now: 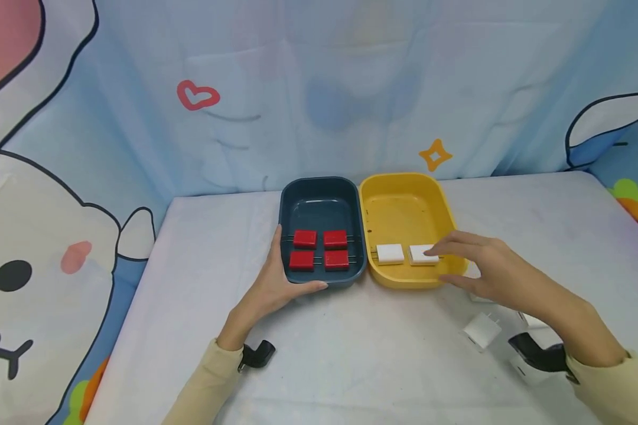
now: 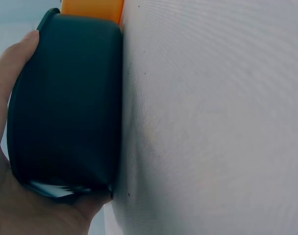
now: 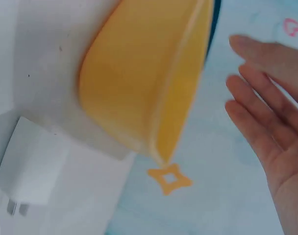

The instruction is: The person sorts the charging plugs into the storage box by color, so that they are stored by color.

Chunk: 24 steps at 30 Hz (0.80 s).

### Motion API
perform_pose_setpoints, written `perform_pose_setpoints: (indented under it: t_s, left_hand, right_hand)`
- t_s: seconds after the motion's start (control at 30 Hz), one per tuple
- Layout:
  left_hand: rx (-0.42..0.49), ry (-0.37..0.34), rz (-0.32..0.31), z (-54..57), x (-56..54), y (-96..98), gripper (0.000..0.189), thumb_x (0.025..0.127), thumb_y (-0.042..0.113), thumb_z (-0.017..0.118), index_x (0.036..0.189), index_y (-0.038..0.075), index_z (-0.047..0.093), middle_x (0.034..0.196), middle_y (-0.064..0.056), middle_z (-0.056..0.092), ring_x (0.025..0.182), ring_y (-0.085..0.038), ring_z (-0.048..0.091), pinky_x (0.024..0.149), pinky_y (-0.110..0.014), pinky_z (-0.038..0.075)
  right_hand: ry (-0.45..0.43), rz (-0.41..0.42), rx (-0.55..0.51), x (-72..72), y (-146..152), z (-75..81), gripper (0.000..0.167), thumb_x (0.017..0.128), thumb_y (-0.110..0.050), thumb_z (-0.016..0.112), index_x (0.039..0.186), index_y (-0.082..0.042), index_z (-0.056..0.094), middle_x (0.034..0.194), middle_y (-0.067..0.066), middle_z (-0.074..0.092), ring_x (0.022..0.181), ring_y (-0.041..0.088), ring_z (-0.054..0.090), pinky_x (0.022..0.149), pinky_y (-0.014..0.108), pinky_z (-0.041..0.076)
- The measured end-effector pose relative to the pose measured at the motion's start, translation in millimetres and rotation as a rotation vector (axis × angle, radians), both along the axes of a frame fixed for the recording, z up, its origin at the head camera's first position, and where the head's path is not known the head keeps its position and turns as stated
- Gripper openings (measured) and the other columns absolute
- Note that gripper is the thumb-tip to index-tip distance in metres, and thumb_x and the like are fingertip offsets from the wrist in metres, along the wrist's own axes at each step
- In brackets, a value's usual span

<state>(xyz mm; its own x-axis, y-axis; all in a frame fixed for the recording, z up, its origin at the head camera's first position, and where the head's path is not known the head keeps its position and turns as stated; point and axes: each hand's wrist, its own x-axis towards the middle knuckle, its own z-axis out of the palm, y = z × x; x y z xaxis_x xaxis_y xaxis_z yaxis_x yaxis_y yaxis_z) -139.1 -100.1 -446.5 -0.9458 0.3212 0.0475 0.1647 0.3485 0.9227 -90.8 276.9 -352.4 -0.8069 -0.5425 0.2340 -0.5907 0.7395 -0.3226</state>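
Note:
My left hand point(image 1: 276, 282) grips the near left corner of a dark blue tray point(image 1: 319, 190), thumb along the front wall and fingers along the left side. The left wrist view shows the hand wrapped about the tray's outer wall. Inside it lie several red plugs point(image 1: 337, 260) with metal prongs, set in two rows. My right hand point(image 1: 484, 262) hovers over the right rim of a yellow tray point(image 1: 401, 198), fingers spread and holding nothing. Two white plugs point(image 1: 390, 254) lie side by side in the yellow tray, the right one partly overlapped by a fingertip.
Several loose white plugs point(image 1: 481, 330) lie on the white-covered table point(image 1: 351, 354) under and beside the right forearm. Both trays stand side by side near the table's back edge. Behind them hangs a printed blue cloth point(image 1: 298, 71).

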Motion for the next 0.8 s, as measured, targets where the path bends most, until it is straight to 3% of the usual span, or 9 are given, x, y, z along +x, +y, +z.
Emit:
perform_pose_setpoints:
  t_s: [0.07,0.17,0.3,0.53,0.8]
  left_hand:
    - [0.010,0.009,-0.004,-0.4,-0.2,-0.4,0.129,0.080,0.025,0.090,0.168,0.013,-0.004,0.173,-0.007,0.017,0.155,-0.026,0.021,0.119,-0.057,0.037]
    - [0.020,0.016,-0.010,-1.0,-0.4,0.0,0.129,0.080,0.025,0.090,0.168,0.013,-0.003,0.172,-0.007,0.018,0.155,-0.026,0.021,0.118,-0.057,0.038]
    - [0.020,0.013,-0.007,-0.3,-0.4,-0.1,0.129,0.080,0.023,0.090,0.168,0.013,-0.004,0.172,-0.006,0.018,0.155,-0.025,0.022,0.117,-0.056,0.040]
    - [0.028,0.016,-0.013,-0.5,-0.1,-1.6,0.131,0.079,0.025,0.091,0.168,0.014,-0.004,0.171,-0.005,0.020,0.153,-0.023,0.024,0.118,-0.054,0.039]
    - [0.031,0.026,-0.020,-0.3,-0.7,-1.3,0.131,0.079,0.026,0.091,0.168,0.015,-0.003,0.171,-0.004,0.021,0.153,-0.021,0.025,0.117,-0.052,0.040]
  right_hand:
    - [-0.029,0.038,0.021,11.4,2.6,0.5,0.050,0.070,-0.002,0.096,0.115,-0.013,0.076,0.113,-0.002,0.070,0.098,0.023,0.069,0.080,0.040,0.063]
    - [-0.160,0.065,0.088,27.2,9.4,-7.0,0.049,0.073,-0.009,0.095,0.117,-0.016,0.076,0.117,-0.003,0.068,0.100,0.022,0.068,0.081,0.037,0.063]
    - [-0.311,0.033,0.183,41.4,23.4,-23.2,0.048,0.073,-0.013,0.095,0.117,-0.018,0.076,0.118,-0.003,0.066,0.100,0.021,0.065,0.082,0.038,0.062]
    - [-0.358,-0.045,0.214,52.4,45.2,-47.2,0.048,0.069,-0.008,0.097,0.110,-0.022,0.076,0.114,-0.007,0.065,0.101,0.023,0.064,0.084,0.041,0.061]
    - [-0.363,-0.085,0.208,55.6,45.3,-58.8,0.048,0.068,-0.005,0.096,0.109,-0.023,0.077,0.115,-0.006,0.066,0.103,0.025,0.065,0.086,0.042,0.061]
